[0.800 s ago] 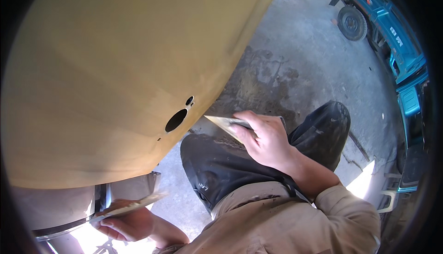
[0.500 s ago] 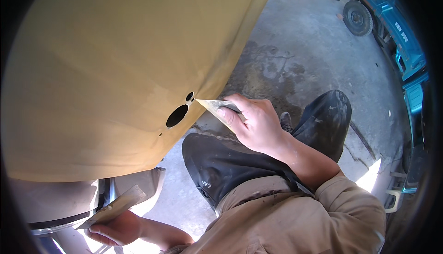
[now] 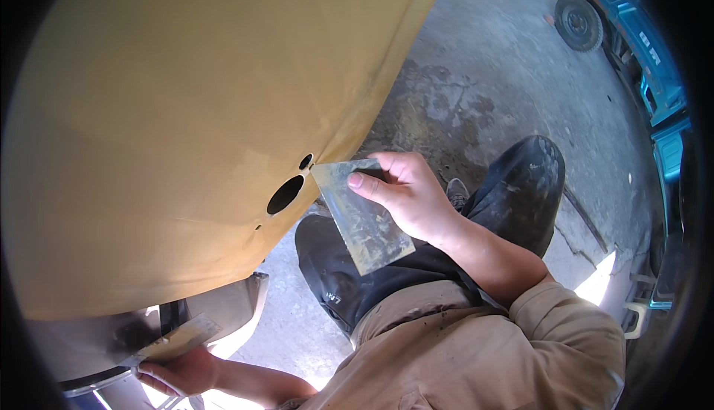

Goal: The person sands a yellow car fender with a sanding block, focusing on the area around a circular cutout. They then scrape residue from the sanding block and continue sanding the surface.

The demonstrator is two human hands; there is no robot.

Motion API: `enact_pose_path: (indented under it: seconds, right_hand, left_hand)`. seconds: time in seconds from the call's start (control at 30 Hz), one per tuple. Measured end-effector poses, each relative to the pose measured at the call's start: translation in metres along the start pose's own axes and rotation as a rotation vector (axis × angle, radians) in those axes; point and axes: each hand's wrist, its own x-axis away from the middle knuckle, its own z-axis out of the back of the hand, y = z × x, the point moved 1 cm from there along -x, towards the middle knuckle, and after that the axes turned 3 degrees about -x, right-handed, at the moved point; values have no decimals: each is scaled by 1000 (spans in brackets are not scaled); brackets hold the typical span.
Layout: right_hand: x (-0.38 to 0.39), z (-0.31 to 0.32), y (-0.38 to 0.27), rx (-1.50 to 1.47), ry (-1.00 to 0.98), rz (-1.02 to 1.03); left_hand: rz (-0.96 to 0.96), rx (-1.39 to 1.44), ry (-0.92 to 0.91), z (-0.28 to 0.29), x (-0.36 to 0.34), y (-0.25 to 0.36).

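Observation:
My right hand point(image 3: 416, 198) pinches a flat rectangular metal putty spreader point(image 3: 366, 220), its face smeared and scuffed, between thumb and fingers. One upper corner of it meets or nearly meets the edge of a yellow-tan vehicle panel point(image 3: 186, 135), close to a small dark hole point(image 3: 306, 161). Below that lies a larger oval hole point(image 3: 285, 196) in the panel. At lower left, my left hand point(image 3: 182, 373) grips a second flat, smeared putty spreader point(image 3: 175, 339) beneath the panel's lower edge. Its fingers are partly hidden.
My bent knees in dark trousers point(image 3: 520, 187) are close to the panel. A grey-brown curved part point(image 3: 230, 306) sits under the panel. Stained concrete floor point(image 3: 483, 60) stretches beyond, and a blue truck point(image 3: 654, 68) with a black wheel point(image 3: 579, 23) stands at right.
My right hand has turned its putty spreader from nearly edge-on to showing its broad face, hanging downward. My left hand and its spreader have shifted slightly left and also tipped.

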Motion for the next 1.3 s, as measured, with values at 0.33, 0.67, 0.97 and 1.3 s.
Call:
enact_pose_path:
  seconds: [0.33,0.67,0.97,1.3]
  right_hand:
    - [12,-9,8,-639,48,-396]
    - [-1,-4,-23,714,55,554]
    - [-6,-3,-16,359,12,278]
    - [0,-23,-4,-395,56,-150]
  left_hand:
    - [-10,45,34,1,-1,-8]
    - [-18,45,35,15,-9,-17]
    - [-57,-3,113,10,-3,-15]
    - [-16,85,66,4,0,-12]
